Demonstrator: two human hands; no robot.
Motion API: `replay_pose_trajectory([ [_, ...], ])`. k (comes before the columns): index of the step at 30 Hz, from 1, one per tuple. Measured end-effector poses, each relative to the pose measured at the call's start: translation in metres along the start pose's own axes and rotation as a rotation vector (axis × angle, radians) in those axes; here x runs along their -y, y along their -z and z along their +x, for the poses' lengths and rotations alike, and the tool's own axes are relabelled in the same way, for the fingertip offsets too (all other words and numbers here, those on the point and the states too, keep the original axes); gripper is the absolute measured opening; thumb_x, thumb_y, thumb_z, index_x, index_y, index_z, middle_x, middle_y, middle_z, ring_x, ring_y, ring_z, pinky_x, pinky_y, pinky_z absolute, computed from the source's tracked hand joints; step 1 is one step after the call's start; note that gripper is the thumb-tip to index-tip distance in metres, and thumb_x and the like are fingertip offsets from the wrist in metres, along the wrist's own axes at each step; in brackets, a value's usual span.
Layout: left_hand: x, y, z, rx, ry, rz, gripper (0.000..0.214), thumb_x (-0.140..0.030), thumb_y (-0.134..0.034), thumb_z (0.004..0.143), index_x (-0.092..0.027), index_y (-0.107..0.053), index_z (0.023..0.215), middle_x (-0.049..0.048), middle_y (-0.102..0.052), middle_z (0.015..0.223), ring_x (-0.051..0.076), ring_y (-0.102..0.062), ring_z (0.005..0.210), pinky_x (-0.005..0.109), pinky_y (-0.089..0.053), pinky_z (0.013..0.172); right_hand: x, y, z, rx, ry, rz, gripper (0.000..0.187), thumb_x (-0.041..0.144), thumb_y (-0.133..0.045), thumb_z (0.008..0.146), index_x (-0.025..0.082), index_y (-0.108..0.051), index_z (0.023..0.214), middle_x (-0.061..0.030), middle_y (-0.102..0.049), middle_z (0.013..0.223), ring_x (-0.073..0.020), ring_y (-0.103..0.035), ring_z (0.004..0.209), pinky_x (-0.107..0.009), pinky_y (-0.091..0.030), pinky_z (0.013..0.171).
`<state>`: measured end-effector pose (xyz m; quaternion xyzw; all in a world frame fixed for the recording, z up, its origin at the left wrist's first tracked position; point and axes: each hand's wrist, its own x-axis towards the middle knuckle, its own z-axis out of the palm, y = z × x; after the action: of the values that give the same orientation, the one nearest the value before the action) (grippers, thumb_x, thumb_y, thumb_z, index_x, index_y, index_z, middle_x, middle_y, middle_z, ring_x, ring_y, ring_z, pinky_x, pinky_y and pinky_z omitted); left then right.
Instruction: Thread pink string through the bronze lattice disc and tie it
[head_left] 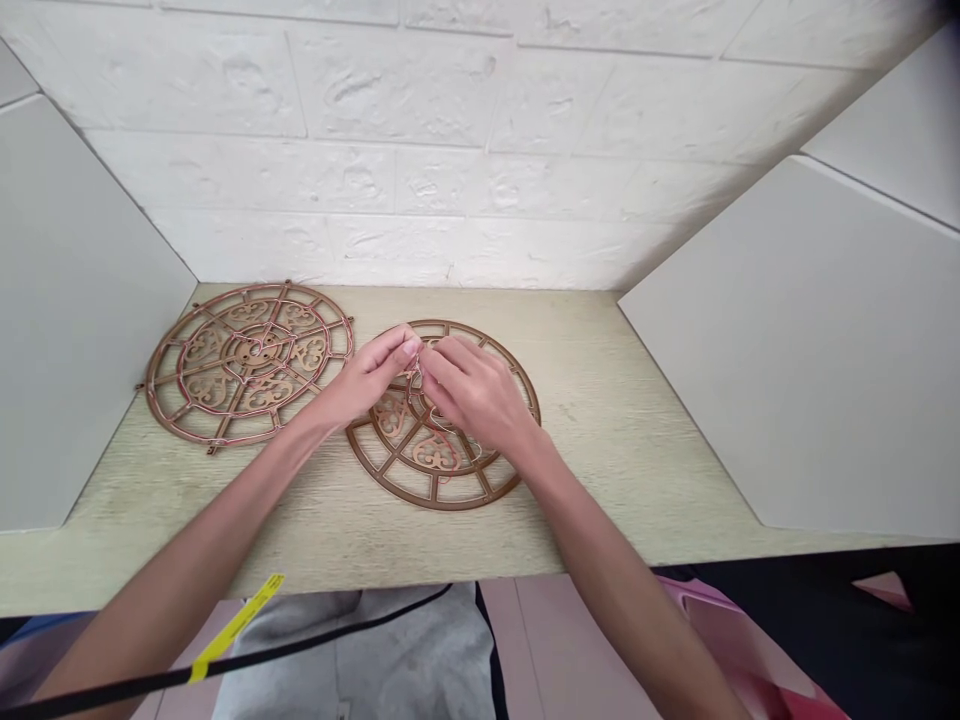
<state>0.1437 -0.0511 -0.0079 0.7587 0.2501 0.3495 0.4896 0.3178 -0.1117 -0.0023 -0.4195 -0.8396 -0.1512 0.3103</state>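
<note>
My left hand (379, 365) and my right hand (476, 388) meet above a brown round openwork frame (388, 466) on the table. Both are closed, thumbs and fingers pinching a thin, light-coloured string (415, 375) between them. Loose reddish and pale loops of string hang below onto the scrollwork of the frame. My hands hide the upper middle of this frame. A second round frame (212, 440) lies to the left, with reddish and pale string along its rings and spokes and small tabs on its rim.
The pale wood-grain table (600, 430) backs onto a white brick-pattern wall (397, 180). Grey panels stand at the left (75, 300) and right (810, 370). A black cord (330, 636) with a yellow tag (238, 625) crosses in front of the table.
</note>
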Motion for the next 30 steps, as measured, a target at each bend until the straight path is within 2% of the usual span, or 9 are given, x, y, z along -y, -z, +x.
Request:
replay_pose_trajectory([
  [3,0.0,0.0,0.0,0.006,0.029,-0.012,0.049,-0.063,-0.047,0.095,-0.016,-0.046,0.079,0.0004,-0.042,0.078,0.012,-0.041,0.076,0.023,-0.038,0.072,-0.002,-0.002,0.0,0.003,0.017,-0.006,0.022,0.014,-0.039,0.099,0.019,-0.058,0.09,-0.0069,-0.061,0.08,-0.0199,-0.053,0.078,-0.033,-0.041,0.068],
  [5,-0.001,0.0,0.0,-0.001,0.042,-0.014,0.048,-0.061,-0.048,0.096,-0.016,-0.047,0.08,0.0002,-0.042,0.078,0.011,-0.041,0.075,0.022,-0.038,0.072,-0.001,-0.004,0.0,-0.016,-0.024,0.039,0.021,0.015,-0.041,0.099,0.018,-0.058,0.087,-0.0067,-0.062,0.079,-0.019,-0.055,0.077,-0.032,-0.042,0.068],
  [9,-0.006,0.002,0.0,-0.037,0.031,0.012,0.046,-0.059,-0.048,0.096,-0.015,-0.051,0.083,0.0012,-0.048,0.08,0.012,-0.046,0.078,0.022,-0.041,0.075,0.005,-0.007,0.002,-0.117,-0.277,0.369,0.017,0.021,-0.048,0.097,0.018,-0.06,0.086,-0.0032,-0.064,0.076,-0.0145,-0.057,0.068,-0.028,-0.045,0.066],
  [12,-0.008,0.003,0.0,-0.076,-0.019,0.089,0.045,-0.058,-0.047,0.097,-0.015,-0.058,0.091,0.0039,-0.057,0.089,0.013,-0.053,0.086,0.022,-0.044,0.08,0.01,-0.007,0.005,-0.172,-0.475,0.608,0.017,0.026,-0.052,0.094,0.018,-0.06,0.082,-0.0014,-0.065,0.075,-0.013,-0.059,0.066,-0.026,-0.048,0.065],
  [16,-0.009,0.003,-0.003,-0.091,-0.13,0.288,0.038,-0.05,-0.048,0.099,-0.016,-0.063,0.102,0.0061,-0.065,0.103,0.015,-0.059,0.096,0.026,-0.044,0.092,0.011,-0.006,0.007,-0.225,-0.612,0.697,0.019,0.032,-0.054,0.092,0.018,-0.061,0.079,-0.0012,-0.065,0.073,-0.0125,-0.059,0.063,-0.025,-0.049,0.061],
  [20,-0.008,0.001,-0.004,-0.117,-0.209,0.44,0.035,-0.045,-0.046,0.101,-0.015,-0.065,0.102,0.0064,-0.067,0.1,0.016,-0.059,0.095,0.028,-0.043,0.092,0.011,-0.009,0.006,-0.236,-0.571,0.637,0.018,0.029,-0.054,0.092,0.019,-0.06,0.079,-0.0016,-0.066,0.073,-0.0126,-0.059,0.062,-0.025,-0.048,0.06],
  [25,-0.007,0.002,-0.004,-0.093,-0.239,0.421,0.033,-0.042,-0.043,0.103,-0.014,-0.061,0.096,0.005,-0.063,0.092,0.014,-0.058,0.088,0.026,-0.043,0.084,0.012,-0.009,0.005,-0.186,-0.43,0.483,0.016,0.023,-0.053,0.093,0.019,-0.058,0.078,-0.0014,-0.064,0.071,-0.013,-0.058,0.062,-0.027,-0.046,0.063],
  [30,-0.005,0.001,-0.005,-0.069,-0.22,0.461,0.03,-0.038,-0.037,0.105,-0.016,-0.053,0.094,0.0046,-0.057,0.089,0.014,-0.053,0.085,0.027,-0.04,0.081,0.012,-0.008,0.005,-0.16,-0.396,0.481,0.017,0.025,-0.052,0.094,0.02,-0.055,0.078,-0.0003,-0.061,0.069,-0.0131,-0.055,0.061,-0.027,-0.043,0.063],
])
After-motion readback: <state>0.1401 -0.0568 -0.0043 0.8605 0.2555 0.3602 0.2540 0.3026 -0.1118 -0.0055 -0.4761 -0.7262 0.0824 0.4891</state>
